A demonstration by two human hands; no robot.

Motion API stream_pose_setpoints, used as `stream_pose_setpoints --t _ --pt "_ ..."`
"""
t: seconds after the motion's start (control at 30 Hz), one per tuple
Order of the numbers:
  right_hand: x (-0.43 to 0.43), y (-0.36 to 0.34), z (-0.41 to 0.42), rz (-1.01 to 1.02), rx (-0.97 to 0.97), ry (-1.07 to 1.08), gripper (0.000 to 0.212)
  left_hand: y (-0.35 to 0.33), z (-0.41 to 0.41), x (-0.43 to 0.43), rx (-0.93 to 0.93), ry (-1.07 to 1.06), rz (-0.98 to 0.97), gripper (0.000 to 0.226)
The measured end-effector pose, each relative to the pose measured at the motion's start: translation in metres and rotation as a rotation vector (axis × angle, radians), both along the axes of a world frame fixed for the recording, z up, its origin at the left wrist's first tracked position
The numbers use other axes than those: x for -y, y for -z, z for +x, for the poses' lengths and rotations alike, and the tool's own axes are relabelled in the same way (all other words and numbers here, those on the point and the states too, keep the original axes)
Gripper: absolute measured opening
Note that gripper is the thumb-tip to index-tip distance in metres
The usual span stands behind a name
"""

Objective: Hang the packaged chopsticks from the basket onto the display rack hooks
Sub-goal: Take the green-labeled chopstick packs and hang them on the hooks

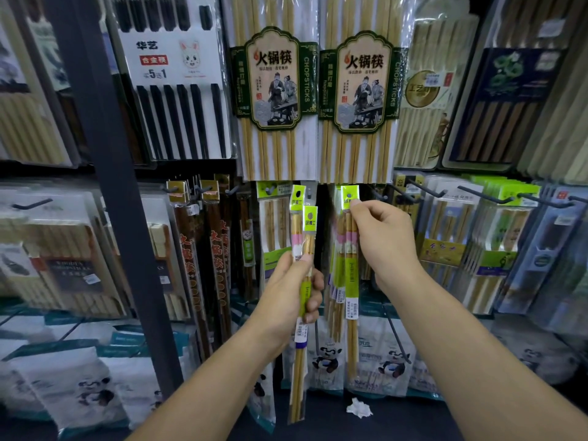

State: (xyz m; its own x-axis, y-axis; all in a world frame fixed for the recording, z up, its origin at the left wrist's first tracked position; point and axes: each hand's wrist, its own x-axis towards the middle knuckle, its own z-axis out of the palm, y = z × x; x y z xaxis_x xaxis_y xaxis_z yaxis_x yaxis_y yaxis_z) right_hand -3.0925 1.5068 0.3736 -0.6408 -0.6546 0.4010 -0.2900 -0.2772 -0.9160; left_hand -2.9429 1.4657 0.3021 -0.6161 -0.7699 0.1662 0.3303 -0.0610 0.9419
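Left grip [292, 294] is curled tight; right grip [385, 240], slightly higher, pinches.

Two narrow chopstick packs [302, 249], each topped by a green header card [310, 214], are gripped upright in the left hand [291, 291], one header standing higher than the other. A third chopstick pack [351, 281] is pinched near its top by the right hand [383, 240], just in front of similar hanging packs [334, 291]. Directly above, two large hot-pot chopstick packs [275, 90] are hung side by side. A crumpled white paper [359, 408] is seen on the dark floor below.
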Motion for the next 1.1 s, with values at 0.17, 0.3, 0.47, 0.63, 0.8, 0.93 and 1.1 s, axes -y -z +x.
stream_pose_setpoints --t 0.17,0.3,0.47,0.63,0.8,0.93,1.1 --pt "0.004 0.004 -0.003 0.02 -0.035 0.077 0.032 -0.005 0.001 -0.005 0.057 -0.073 -0.051 0.021" --pt "0.007 0.014 -0.008 0.008 -0.066 0.121 0.027 -0.007 0.002 -0.009 0.072 -0.085 -0.078 0.024" --pt "0.004 0.022 -0.012 0.034 -0.11 0.185 0.035 -0.007 0.002 -0.009 0.066 -0.088 -0.087 0.025" --pt "-0.007 0.026 -0.006 -0.005 -0.126 0.207 0.032 -0.01 0.0 -0.011 0.056 -0.082 -0.079 0.02" --pt "-0.018 0.025 0.01 -0.049 -0.179 0.045 0.018 -0.012 -0.004 -0.015 0.05 -0.048 -0.081 0.019" --pt "-0.017 0.023 0.015 -0.026 -0.226 -0.018 0.017 -0.013 -0.006 -0.019 0.065 -0.008 -0.104 0.015" --pt "-0.014 0.013 0.009 -0.035 -0.161 0.008 0.026 -0.011 -0.005 -0.017 0.103 -0.082 -0.148 0.022"
